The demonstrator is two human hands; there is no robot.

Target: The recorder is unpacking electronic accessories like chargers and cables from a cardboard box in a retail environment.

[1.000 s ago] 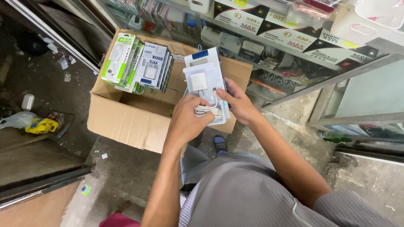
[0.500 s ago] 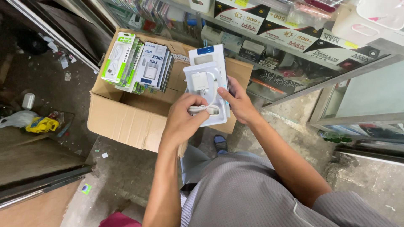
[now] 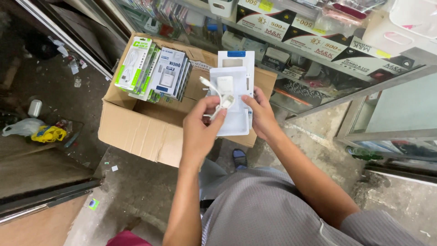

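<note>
Charger pack sits above the cardboard box, pinched at its 3 o'clock edge by the right hand. Left hand grips the white cable at 9 o'clock. I'd coil it snug, keeping the tray level.

packets stand in the cardboard box — glass display case behind and right of it.

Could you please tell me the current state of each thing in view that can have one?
Cardboard box: open, flaps up.
Boxed chargers: upright, stacked in the box.
White tray: out of its packaging, held by right hand.
White cable: looped, pinched by left hand.
Plastic bag: crumpled on the floor.
</note>
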